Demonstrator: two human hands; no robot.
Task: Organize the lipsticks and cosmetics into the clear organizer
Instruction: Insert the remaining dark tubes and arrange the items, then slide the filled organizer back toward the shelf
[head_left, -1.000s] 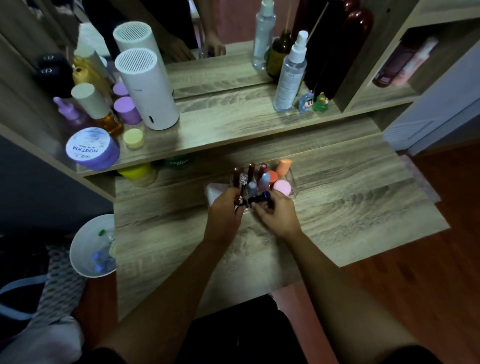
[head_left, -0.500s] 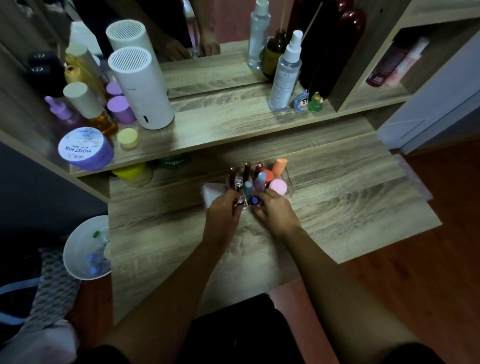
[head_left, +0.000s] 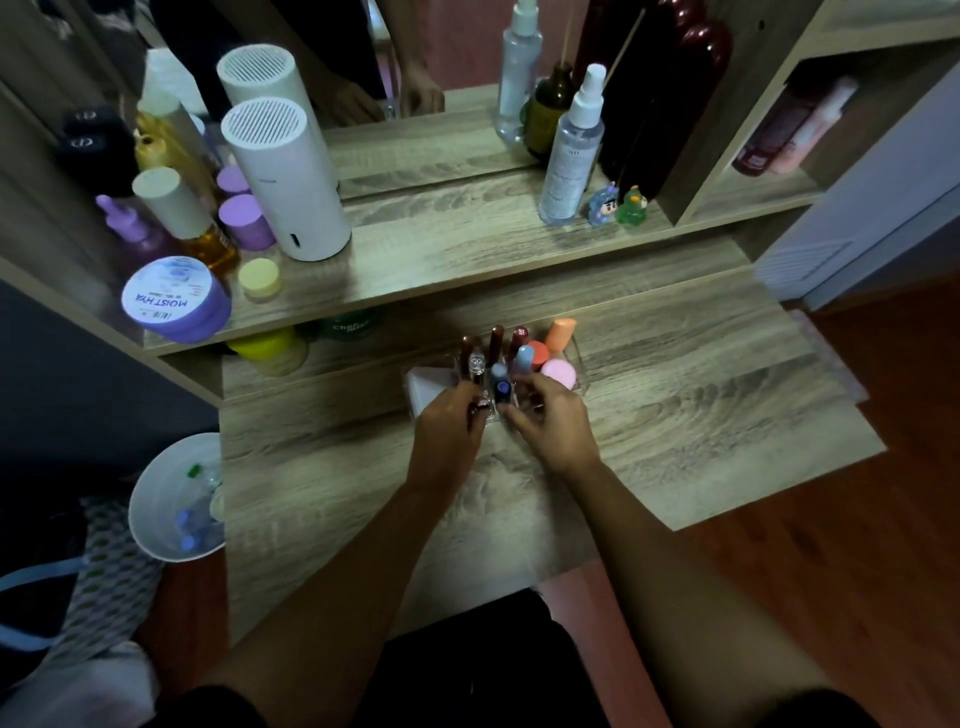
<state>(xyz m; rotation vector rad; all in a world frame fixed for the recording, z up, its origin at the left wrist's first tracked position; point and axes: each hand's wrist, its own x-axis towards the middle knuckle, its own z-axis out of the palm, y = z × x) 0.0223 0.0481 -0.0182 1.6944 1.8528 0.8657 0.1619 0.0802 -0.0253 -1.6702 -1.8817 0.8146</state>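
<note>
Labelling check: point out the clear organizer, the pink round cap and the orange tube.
clear organizer (head_left: 581, 370), head view, right wall.
pink round cap (head_left: 559, 373), head view, top face.
orange tube (head_left: 561, 333), head view, upper body.

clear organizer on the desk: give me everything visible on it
The clear organizer is a low transparent box, plastic by its look, standing upright on the lower wooden desk below the shelf. Lipsticks and tubes stand upright in it: dark red ones at the back, an orange cap, a pink round cap. Both hands, left hand and right hand, cover its near edge; dividers are hard to make out.
</note>
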